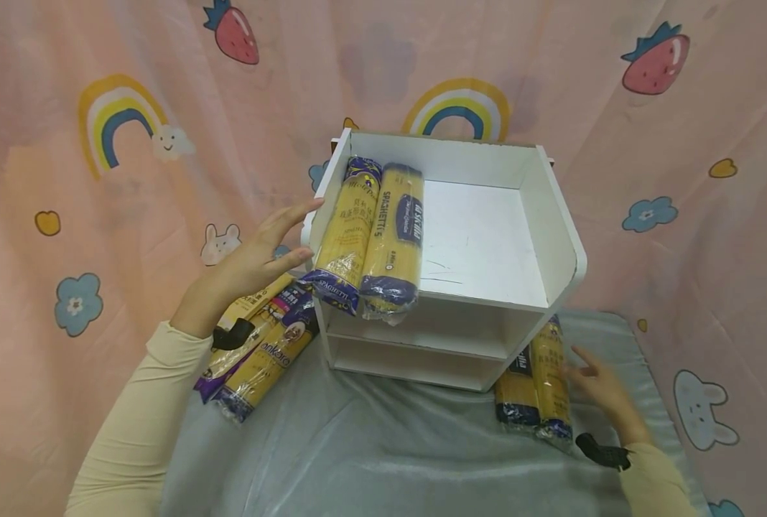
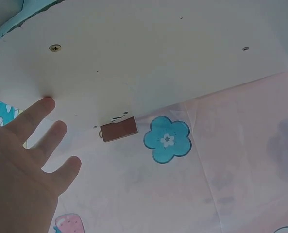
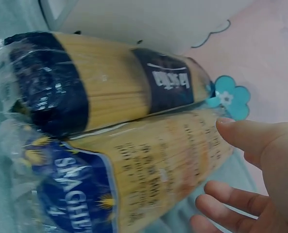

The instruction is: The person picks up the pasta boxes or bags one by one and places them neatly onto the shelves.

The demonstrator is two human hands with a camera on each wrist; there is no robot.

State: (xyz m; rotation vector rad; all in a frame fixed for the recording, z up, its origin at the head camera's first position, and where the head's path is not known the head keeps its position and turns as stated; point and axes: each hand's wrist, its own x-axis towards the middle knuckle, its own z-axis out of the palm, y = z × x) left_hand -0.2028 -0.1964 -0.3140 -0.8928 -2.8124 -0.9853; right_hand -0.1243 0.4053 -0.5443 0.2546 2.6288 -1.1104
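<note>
A white shelf unit (image 1: 477, 237) stands in the middle of the head view. On its top level, at the left, lie a yellow spaghetti pack with purple ends (image 1: 350, 222) and a spaghetti pack with dark blue ends (image 1: 393, 248), side by side. My left hand (image 1: 254, 251) is at the shelf's left side panel (image 2: 148, 53), fingers spread and holding nothing. Right of the shelf, my right hand (image 1: 606, 395) reaches beside a spaghetti pack with a blue end label (image 3: 158, 165), thumb and fingers apart. A second dark-ended pack (image 3: 112, 82) lies between that pack and the shelf.
Several pasta packs (image 1: 273, 359) lie on the grey cloth (image 1: 383, 459) left of the shelf. Below the top are lower compartments (image 1: 416, 330). A pink patterned curtain (image 1: 293, 93) hangs behind and around the shelf.
</note>
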